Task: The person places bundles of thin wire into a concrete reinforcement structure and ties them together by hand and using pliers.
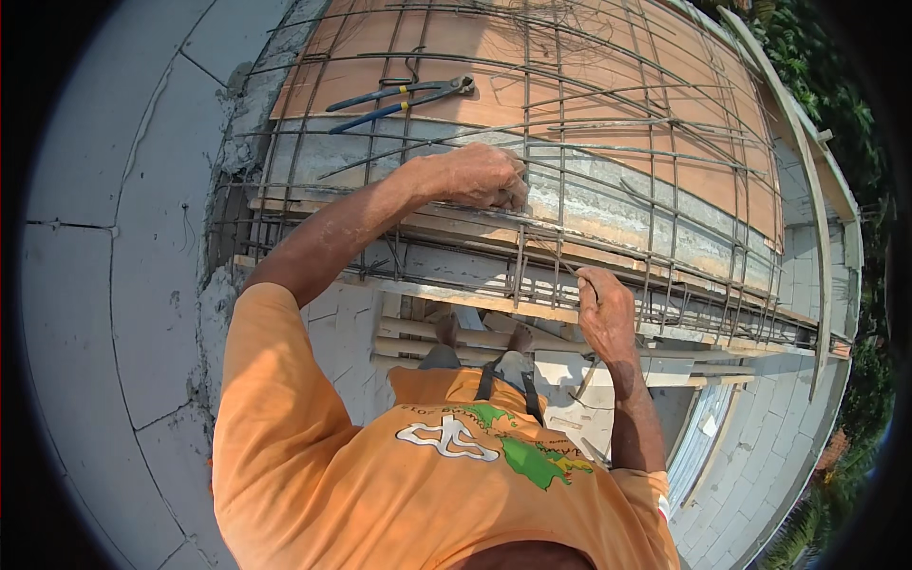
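- Head view: left hand (484, 176) is clenched on a vertical bar of the rebar mesh (608, 142), farther off; right hand (604, 309) grips the mesh's near lower edge, fingers curled around a bar; the mesh runs long from left to right across both hands.
- One pair of blue-handled pincers (404, 98) lies on the plywood formwork (494, 85), far left of the left hand, which is the nearer; two hands, one mesh.

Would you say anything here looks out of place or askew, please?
Yes: blue-handled pincers lie loose on the rebar grid, away from both hands. A tangle of thin wire sits at the grid's far edge, and the wall edge beside the grid is chipped and ragged.
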Tool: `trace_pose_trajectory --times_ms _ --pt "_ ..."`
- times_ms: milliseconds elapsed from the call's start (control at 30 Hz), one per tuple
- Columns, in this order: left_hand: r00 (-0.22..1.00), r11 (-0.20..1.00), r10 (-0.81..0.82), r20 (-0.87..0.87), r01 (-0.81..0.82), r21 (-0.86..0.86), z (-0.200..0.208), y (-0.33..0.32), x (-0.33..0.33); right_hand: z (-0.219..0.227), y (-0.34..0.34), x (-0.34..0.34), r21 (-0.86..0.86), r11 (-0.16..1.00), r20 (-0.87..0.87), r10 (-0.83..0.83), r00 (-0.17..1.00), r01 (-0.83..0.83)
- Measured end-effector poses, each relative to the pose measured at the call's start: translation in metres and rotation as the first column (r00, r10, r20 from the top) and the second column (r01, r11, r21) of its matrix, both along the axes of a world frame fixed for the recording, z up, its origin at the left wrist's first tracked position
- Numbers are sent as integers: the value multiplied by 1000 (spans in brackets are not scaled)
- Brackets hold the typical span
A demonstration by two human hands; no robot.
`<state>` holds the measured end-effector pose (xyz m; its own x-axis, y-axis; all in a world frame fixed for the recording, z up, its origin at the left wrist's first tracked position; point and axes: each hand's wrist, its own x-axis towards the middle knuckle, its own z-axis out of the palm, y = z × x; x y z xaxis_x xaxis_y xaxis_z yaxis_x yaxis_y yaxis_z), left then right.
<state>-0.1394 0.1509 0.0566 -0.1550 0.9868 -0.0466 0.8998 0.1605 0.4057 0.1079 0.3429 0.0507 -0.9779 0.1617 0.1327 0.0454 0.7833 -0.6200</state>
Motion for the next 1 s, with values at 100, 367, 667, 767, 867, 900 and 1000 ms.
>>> trace_pose_trajectory --times_ms 100,367,667,767,867,900,1000 --pt "1000 1000 1 14 -1 31 -4 -4 -2 3 -9 -4 -38 999 97 0 995 4" --pt "993 967 51 -108 -22 252 -19 -26 -7 -13 -24 -7 -10 1000 -25 -10 1000 9" --pt "999 995 -11 -46 16 101 5 -21 2 -17 -28 -5 32 999 -56 -32 998 34" --pt "991 986 -53 -120 71 149 -4 -20 1 -21 -25 -5 51 999 -77 -13 997 17" --pt "982 975 -41 -187 80 208 -12 -19 2 -17 -26 -5 50 999 -116 -14 993 20" --pt "970 972 -47 -240 100 213 -12 -18 2 -13 -28 -6 33 999 -135 -17 991 21" --pt "953 975 -44 -301 107 196 -8 -17 5 6 -33 -9 146 989 -14 -36 999 38"
